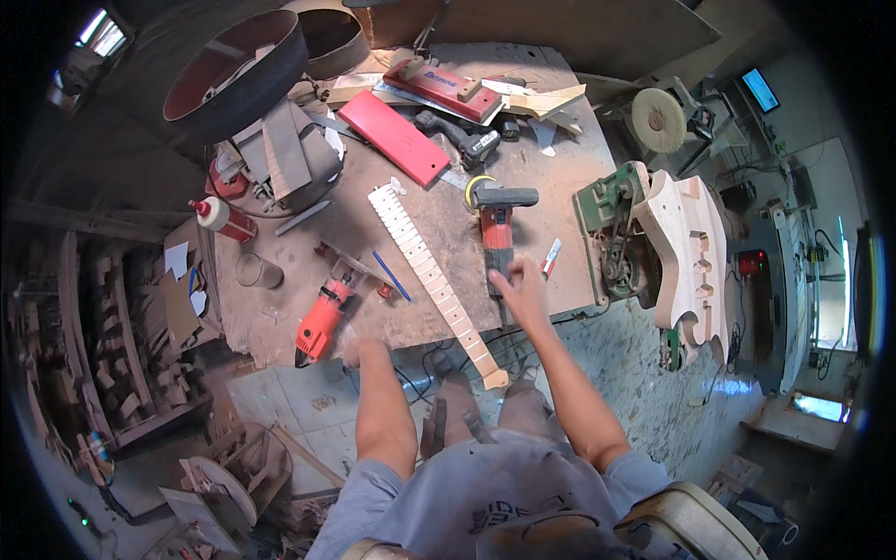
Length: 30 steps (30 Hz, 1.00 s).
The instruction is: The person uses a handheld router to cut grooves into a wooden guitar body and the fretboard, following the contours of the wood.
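A pale wooden guitar neck (pixel 431 271) with dark crosswise slots lies slantwise on the workbench, its near end over the front edge. Just right of it rests a red and black angle grinder (pixel 497 229) with a yellow-rimmed disc and a side handle. My right hand (pixel 525 291) is at the grinder's near end, thumb and forefinger apart, fingertips over its black body. At the bench's front edge is my left hand (pixel 362 352), beside a red handheld router (pixel 324 317); its fingers are blurred and partly hidden. A blue pencil (pixel 391 276) lies between router and neck.
Red sanding blocks (pixel 396 138) and a cordless drill (pixel 457 137) lie farther back. At left stand a glue bottle (pixel 224 219) and a glass jar (pixel 259 272). A small knife (pixel 552 258), a green machine (pixel 611 233) and a wooden guitar body (pixel 686 252) are at right.
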Each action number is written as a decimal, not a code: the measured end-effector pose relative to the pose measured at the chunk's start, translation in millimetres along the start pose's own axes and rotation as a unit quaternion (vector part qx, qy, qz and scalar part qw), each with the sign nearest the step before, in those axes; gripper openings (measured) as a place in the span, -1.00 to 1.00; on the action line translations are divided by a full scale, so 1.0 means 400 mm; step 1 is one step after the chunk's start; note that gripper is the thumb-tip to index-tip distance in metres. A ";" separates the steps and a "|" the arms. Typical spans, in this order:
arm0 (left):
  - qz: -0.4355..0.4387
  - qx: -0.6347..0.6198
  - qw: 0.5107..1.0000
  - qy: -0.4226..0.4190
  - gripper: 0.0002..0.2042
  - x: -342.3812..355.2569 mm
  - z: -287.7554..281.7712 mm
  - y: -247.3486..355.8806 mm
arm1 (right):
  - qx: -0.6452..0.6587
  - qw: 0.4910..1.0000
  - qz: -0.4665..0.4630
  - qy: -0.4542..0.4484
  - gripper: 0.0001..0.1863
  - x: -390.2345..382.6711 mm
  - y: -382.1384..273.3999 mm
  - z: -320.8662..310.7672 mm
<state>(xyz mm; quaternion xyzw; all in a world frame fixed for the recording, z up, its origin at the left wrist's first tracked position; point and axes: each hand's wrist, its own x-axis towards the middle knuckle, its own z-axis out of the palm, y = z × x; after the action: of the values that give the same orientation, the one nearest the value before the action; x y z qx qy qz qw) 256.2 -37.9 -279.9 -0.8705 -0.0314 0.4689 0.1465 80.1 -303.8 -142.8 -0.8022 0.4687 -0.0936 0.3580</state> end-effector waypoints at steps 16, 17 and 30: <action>0.032 0.086 0.991 -0.095 -0.57 -0.048 -0.064 0.015 | 0.008 0.985 0.110 0.136 -0.22 0.302 0.097 0.086; 0.029 0.081 0.993 -0.086 -0.57 -0.052 -0.076 0.020 | -0.050 0.980 0.108 0.157 -0.25 0.307 0.103 0.078; 0.007 0.074 0.987 -0.144 -0.52 -0.014 -0.053 0.013 | -0.114 0.986 -0.111 0.048 -0.53 0.551 -0.121 0.333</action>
<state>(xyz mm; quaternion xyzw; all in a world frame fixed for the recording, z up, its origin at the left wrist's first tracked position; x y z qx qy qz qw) 269.9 -48.7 -265.8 -0.7807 -0.0108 0.5915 0.2013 297.7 -404.8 -248.5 -0.8792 0.4010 -0.1176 0.2287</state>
